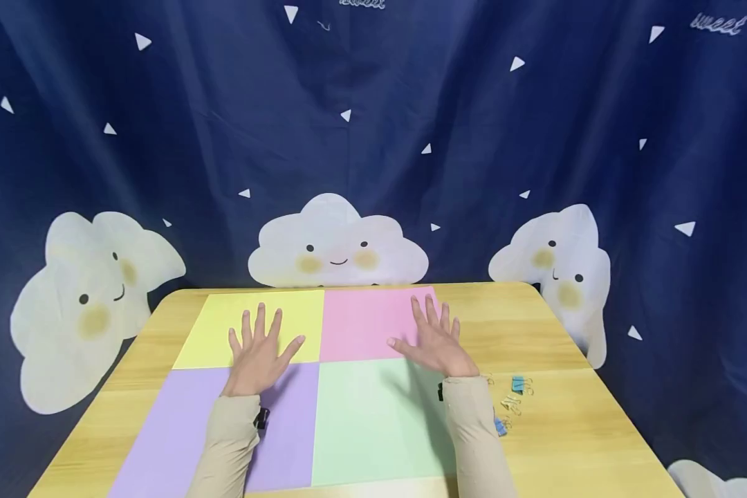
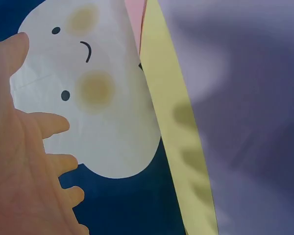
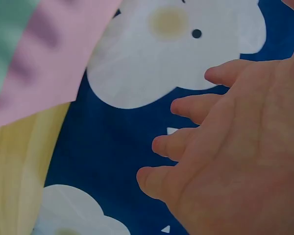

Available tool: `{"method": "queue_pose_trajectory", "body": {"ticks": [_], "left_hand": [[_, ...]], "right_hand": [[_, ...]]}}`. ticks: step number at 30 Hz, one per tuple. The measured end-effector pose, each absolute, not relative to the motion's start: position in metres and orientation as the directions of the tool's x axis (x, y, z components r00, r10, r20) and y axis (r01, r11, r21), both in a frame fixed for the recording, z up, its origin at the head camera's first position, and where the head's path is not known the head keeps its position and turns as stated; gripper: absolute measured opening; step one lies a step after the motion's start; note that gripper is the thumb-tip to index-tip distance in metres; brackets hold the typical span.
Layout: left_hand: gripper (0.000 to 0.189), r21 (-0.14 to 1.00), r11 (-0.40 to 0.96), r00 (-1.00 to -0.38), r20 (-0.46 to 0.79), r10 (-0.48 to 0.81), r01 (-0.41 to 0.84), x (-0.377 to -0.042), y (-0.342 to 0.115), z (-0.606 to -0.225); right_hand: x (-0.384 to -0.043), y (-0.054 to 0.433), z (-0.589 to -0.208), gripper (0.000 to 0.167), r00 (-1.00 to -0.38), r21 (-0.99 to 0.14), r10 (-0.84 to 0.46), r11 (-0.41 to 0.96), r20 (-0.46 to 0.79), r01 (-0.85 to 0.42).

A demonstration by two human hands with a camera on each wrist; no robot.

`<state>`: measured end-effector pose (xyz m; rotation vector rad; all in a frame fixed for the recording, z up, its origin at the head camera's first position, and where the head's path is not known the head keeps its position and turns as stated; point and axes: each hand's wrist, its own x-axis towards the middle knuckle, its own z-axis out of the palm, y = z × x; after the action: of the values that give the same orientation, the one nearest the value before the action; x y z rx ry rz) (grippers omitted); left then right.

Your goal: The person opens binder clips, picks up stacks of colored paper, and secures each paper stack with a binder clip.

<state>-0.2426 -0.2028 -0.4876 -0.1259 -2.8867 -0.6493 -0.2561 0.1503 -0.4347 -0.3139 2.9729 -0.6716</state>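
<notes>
My left hand (image 1: 256,363) is spread with straight fingers over the yellow sheet (image 1: 308,311) and the purple sheet (image 1: 162,422); its shadow falls on the purple. Across from it, my right hand (image 1: 437,346) spreads its fingers above the pink sheet (image 1: 361,325) and the pale green sheet (image 1: 361,422). Both hands appear raised off the table and hold nothing. Just right of the right wrist lie several binder clips, among them a teal clip (image 1: 518,384), a pale gold clip (image 1: 510,403) and a blue clip (image 1: 501,427), which the sleeve partly hides.
The coloured sheets lie edge to edge on a light wooden table (image 1: 560,443). Behind it hangs a dark blue curtain (image 1: 373,159) printed with clouds and small white triangles. A small black device (image 1: 261,419) sits at the left wrist.
</notes>
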Motion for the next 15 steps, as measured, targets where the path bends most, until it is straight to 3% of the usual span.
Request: {"method": "queue_pose_trajectory", "body": {"ticks": [15], "left_hand": [[0.087, 0.502, 0.864, -0.994, 0.113, -0.013, 0.046, -0.243, -0.229, -0.47]], "right_hand": [[-0.248, 0.156, -0.415, 0.099, -0.971, -0.485, -0.236, 0.854, -0.034, -0.191]]}}
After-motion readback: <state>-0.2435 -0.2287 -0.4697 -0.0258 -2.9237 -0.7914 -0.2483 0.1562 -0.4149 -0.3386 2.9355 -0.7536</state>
